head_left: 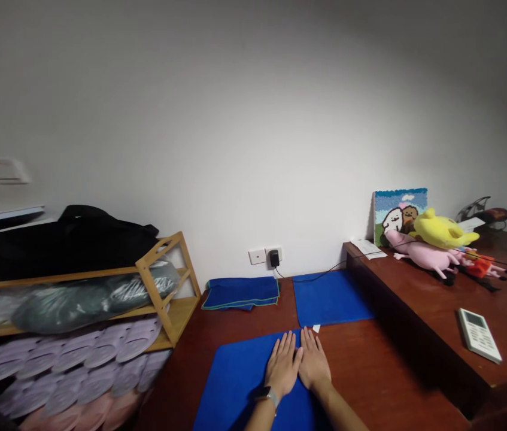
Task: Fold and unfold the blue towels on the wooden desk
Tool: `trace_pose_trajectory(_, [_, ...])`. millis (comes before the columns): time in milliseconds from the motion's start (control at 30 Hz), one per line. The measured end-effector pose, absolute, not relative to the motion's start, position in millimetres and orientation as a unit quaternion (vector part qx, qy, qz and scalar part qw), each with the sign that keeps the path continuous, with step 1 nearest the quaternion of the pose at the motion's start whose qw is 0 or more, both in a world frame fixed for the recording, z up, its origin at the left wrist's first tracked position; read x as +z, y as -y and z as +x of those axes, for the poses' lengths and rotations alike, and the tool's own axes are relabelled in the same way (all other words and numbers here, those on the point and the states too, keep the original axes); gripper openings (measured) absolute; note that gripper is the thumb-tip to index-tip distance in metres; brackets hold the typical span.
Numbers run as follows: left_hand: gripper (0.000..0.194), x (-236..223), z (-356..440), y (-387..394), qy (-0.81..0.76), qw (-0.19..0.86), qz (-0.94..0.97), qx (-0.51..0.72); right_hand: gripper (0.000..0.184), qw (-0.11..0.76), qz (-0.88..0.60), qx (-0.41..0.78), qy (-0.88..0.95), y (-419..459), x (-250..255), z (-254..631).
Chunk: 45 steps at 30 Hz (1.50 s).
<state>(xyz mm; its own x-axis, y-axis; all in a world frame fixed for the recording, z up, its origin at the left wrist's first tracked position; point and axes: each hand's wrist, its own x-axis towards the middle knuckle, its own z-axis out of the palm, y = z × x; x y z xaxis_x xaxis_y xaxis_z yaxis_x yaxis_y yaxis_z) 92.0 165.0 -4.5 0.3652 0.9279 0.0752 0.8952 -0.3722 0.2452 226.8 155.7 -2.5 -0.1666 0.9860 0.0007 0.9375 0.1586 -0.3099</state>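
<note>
Nothing grasped by either hand: left hand (282, 366) and right hand (315, 361) both lie palm down, fingers straight and pointing away from the wearer, side by side. Left wrist carries a watch (267, 394). Under them, a blue cloth (235, 380), spread on the reddish-brown desk (392, 365); hands sit toward its far right part. Cloth's far edge runs crosswise, rising slightly to the right; left edge slants down toward the wearer. Near edge falls outside the view, so cannot tell which way the long axis lies. Looks: plain bright blue, matte, flat, single spread, straight-edged, shaded below the forearms. Small white tag (316, 328) just beside the right fingertips; unclear which cloth it belongs to. Beyond, against the wall: second blue cloth (331, 297), flat, and folded darker blue cloths (240, 293) with green edging.
</note>
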Motion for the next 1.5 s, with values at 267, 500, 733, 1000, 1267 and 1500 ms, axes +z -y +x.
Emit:
trace_pose_trajectory(267, [0.078, 4.8, 9.7, -155.5, -0.634, 0.062, 0.766, 0.084, 0.070, 0.125, -0.666, 0.132, 0.723, -151.7, 6.0, 224.1])
trace_pose_trajectory(500, [0.080, -3.3, -90.6, -148.8, -0.707, 0.029, 0.703, 0.074, 0.071, 0.131, -0.667, 0.130, 0.722, -150.6, 4.0, 225.8])
trace_pose_trajectory(733, [0.081, -6.9, -101.2, -145.4, -0.721, 0.020, 0.687, 0.093, 0.070, 0.107, -0.668, 0.123, 0.726, -149.1, 6.9, 226.1])
trace_pose_trajectory(1000, [0.078, -18.1, -103.7, -150.3, -0.715, -0.002, 0.690, 0.112, 0.071, 0.110, -0.667, 0.122, 0.727, -150.3, 5.5, 226.0])
trace_pose_trajectory(1267, [0.068, -9.8, -97.4, -148.4, -0.677, -0.101, 0.705, 0.184, 0.070, 0.127, -0.666, 0.125, 0.725, -152.2, 4.3, 224.7])
trace_pose_trajectory(1500, [0.069, 9.1, 44.4, -138.6, -0.596, 0.054, 0.790, 0.135, 0.069, 0.131, -0.665, 0.123, 0.725, -152.9, 2.1, 225.3])
